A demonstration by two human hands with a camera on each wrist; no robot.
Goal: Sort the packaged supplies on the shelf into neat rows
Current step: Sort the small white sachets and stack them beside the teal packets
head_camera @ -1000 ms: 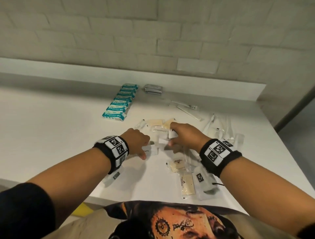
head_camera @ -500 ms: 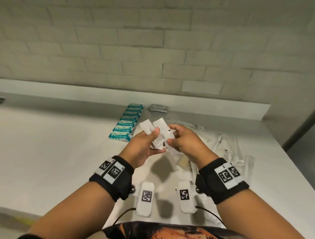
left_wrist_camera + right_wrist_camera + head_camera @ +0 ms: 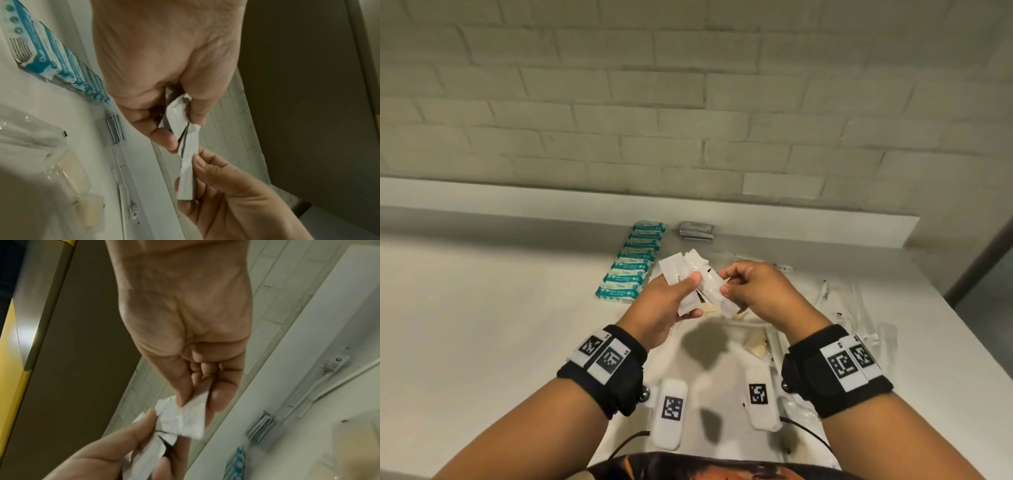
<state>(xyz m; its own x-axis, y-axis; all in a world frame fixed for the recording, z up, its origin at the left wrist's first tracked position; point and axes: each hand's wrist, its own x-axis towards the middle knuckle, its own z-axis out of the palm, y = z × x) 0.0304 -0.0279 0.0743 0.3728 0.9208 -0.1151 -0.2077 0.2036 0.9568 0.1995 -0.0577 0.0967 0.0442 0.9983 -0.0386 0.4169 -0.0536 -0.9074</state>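
Observation:
Both hands are raised above the white shelf [image 3: 482, 325], holding small white sachets [image 3: 681, 274]. My left hand [image 3: 671, 305] grips a fanned bunch of them between thumb and fingers. My right hand [image 3: 750, 291] pinches one white sachet [image 3: 714, 291] at the bunch's right edge. The left wrist view shows the bunch of sachets [image 3: 180, 120] edge-on in my left hand, with the right hand's fingers [image 3: 205, 164] on the lower sachet. In the right wrist view my thumb and forefinger pinch a white sachet [image 3: 193, 417].
A neat row of teal packets [image 3: 633, 263] lies at the back, a stack of grey packets [image 3: 697, 231] beside it. Loose clear-wrapped items [image 3: 852, 308] and beige packets [image 3: 756, 342] lie on the right. A raised ledge [image 3: 791, 226] and brick wall stand behind.
Both hands rose from the shelf with white sachets a second ago. Since half a second ago they stay raised, and the right hand shifts one sachet against the bunch.

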